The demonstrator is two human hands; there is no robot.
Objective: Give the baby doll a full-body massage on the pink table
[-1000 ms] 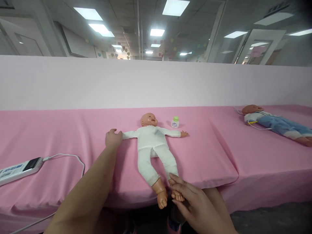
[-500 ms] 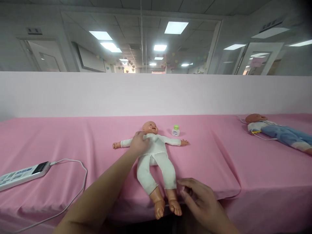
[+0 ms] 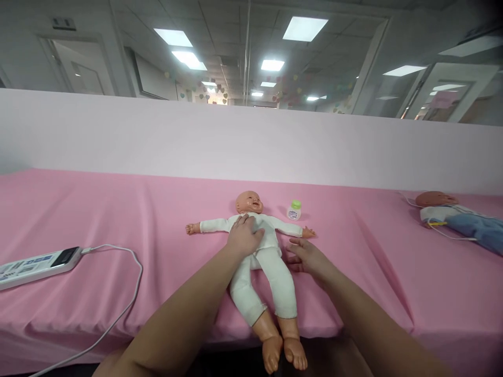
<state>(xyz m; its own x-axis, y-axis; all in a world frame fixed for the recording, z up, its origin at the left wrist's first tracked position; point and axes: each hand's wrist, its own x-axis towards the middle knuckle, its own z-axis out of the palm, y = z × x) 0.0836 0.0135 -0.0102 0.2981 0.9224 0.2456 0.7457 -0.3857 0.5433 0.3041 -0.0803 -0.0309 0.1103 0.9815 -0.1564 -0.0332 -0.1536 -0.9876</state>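
Note:
A baby doll (image 3: 262, 262) in a white suit lies on its back on the pink table cover (image 3: 118, 209), arms spread, bare feet hanging over the front edge. My left hand (image 3: 244, 235) lies flat on the doll's chest, fingers toward its neck. My right hand (image 3: 306, 255) hovers with fingers apart just right of the doll's waist, below its outstretched arm, holding nothing. A small white bottle with a green cap (image 3: 294, 210) stands right of the doll's head.
A white device with a dark screen (image 3: 37, 261) lies at the left, with a white cable (image 3: 118, 283) looping over the front edge. A second doll in blue (image 3: 459, 220) lies at the far right. A pale partition wall (image 3: 251, 141) backs the table.
My left hand went from the doll's outstretched hand to its chest. My right hand left the doll's feet and moved up beside its waist. The view shifted slightly.

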